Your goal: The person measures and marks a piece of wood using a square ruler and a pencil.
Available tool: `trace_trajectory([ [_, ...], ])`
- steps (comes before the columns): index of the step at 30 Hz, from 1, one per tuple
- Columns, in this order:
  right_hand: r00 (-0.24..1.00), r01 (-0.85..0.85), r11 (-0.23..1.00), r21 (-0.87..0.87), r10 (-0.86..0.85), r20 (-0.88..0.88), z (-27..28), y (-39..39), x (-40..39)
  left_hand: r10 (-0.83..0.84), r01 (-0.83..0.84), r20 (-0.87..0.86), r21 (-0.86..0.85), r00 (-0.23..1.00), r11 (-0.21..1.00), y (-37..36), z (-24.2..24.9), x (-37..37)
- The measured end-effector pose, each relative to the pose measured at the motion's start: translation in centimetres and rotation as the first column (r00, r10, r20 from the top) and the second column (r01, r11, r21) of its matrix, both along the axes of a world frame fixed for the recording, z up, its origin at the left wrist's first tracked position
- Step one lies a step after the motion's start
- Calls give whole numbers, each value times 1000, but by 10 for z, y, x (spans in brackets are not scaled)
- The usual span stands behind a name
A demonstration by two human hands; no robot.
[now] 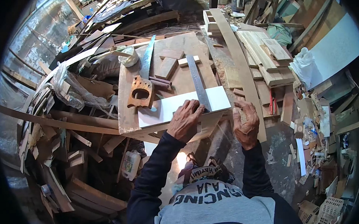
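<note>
A white board (167,107) lies across the near end of the workbench. Across it runs the steel blade of what looks like a try square (198,82), its near end beside my left hand. My left hand (186,117) is closed at the board's near edge, fingers bent over the square's near end; its grip underneath is hidden. Off the board's right end, my right hand (246,122) is raised with curled fingers; whatever they hold, if anything, cannot be made out. A handsaw (141,93) with a wooden handle rests at the board's left, blade pointing away.
Wood offcuts (167,68) and a white container (128,57) sit on the workbench (127,84). Stacked planks (261,55) and a long strip (235,52) stand to the right, near a red-handled tool (272,103). Scrap wood crowds the left; a plastic jug (130,165) is below.
</note>
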State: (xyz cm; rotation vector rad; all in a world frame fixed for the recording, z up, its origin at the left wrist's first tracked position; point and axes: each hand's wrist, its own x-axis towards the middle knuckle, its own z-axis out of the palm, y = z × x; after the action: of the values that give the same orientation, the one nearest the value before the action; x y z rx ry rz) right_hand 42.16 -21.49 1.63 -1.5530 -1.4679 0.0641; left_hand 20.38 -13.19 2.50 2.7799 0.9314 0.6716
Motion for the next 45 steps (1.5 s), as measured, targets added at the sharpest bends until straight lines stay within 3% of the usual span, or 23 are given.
trace_trajectory([
  [1,999,-5,998,60,9,-53,-1,-1,-2,18,-18,-13,27,1000,999,-2,-3,0],
  [4,937,-57,982,-180,-10,-349,13,-20,-20,56,-55,-15,67,998,996,-7,-9,0],
  [5,925,-127,974,-187,48,-376,0,-20,-19,64,-64,2,72,998,995,-7,-9,1],
  [8,630,-488,810,-325,69,-774,-19,-15,-28,86,-89,37,87,996,992,-8,-10,2],
  [12,540,-574,764,-294,83,-838,-29,-1,-44,91,-93,54,40,994,995,-10,-3,2],
  [13,440,-604,761,-236,72,-895,-31,2,-49,81,-83,54,34,995,996,-9,-4,1],
  [17,306,-655,734,-178,43,-951,-33,13,-67,64,-64,49,7,997,998,-13,1,-6],
  [21,264,-661,741,-119,81,-961,-38,17,-83,80,-79,79,-16,994,997,-14,-2,-20],
  [25,361,-619,766,-175,79,-929,-40,20,-96,113,-84,178,-163,978,983,-18,-3,-32],
  [28,326,-584,795,-163,46,-944,-34,20,-104,111,-91,188,-115,976,989,-20,-3,-41],
  [32,316,-554,816,-162,26,-948,-39,25,-118,126,-80,240,-192,963,978,-22,-3,-54],
  [35,318,-548,816,-185,-1,-948,-35,27,-127,126,-97,193,-156,973,983,-16,-10,-67],
  [38,346,-560,805,-195,13,-938,-40,27,-124,133,-135,107,15,985,991,-11,-5,-74],
  [45,348,-506,836,-211,-27,-937,-34,25,-126,91,-92,134,0,987,996,-5,-16,-83],
])
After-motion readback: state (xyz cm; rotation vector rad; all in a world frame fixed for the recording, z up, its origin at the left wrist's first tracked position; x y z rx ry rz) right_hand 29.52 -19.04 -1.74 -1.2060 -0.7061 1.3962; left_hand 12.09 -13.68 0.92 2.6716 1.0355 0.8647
